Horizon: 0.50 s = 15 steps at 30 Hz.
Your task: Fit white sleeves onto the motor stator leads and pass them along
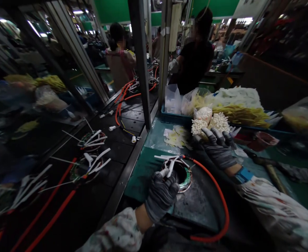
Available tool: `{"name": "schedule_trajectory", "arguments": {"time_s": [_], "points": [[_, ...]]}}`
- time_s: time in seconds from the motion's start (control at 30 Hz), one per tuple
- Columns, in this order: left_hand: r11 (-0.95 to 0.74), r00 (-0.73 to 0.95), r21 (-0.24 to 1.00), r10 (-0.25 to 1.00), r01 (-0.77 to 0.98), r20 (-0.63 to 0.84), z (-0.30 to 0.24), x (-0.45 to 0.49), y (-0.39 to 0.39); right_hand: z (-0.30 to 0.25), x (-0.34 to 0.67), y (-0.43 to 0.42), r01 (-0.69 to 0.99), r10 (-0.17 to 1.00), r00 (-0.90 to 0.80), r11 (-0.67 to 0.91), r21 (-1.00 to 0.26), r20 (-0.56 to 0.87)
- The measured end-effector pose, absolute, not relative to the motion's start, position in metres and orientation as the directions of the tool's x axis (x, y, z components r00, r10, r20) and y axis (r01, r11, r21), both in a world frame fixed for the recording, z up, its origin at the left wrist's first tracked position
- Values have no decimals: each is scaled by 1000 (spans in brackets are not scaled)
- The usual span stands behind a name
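Note:
A wound stator ring (187,180) with white sleeved leads and an orange cable (223,199) lies on the green work surface in front of me. My left hand (161,196), in a grey glove, has its fingers closed around one of the white sleeves (171,167) at the ring's near left side. Farther right, my gloved right hand (219,148) reaches out with fingers spread. Its fingertips are at the front of a bundle of thin white tubes (220,122); whether they touch it is hard to tell. Beside that bundle stands another bagged one (203,117).
Yellow strips (238,115) and white pieces (238,96) fill a blue tray (177,118) behind. Flat yellowish pieces (178,136) lie on the mat. A wooden-handled tool (276,178) lies right. Across a metal rail (127,175), more stators (88,166) sit on a dark conveyor. Two people work beyond.

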<state>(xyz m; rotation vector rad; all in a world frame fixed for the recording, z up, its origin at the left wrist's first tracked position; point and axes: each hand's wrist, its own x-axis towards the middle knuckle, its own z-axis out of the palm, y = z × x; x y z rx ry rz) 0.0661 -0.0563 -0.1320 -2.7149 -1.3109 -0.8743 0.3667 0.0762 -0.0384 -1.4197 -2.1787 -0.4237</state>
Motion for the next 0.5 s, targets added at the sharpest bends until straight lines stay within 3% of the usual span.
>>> {"name": "schedule_trajectory", "arguments": {"time_s": [0.3, 0.5], "points": [[-631, 375, 193, 649, 751, 661, -114, 66, -51, -36, 359, 80, 922, 773, -219, 364, -134, 596], [-686, 444, 128, 590, 717, 675, -105, 66, -48, -26, 358, 76, 923, 741, -247, 377, -82, 624]]}}
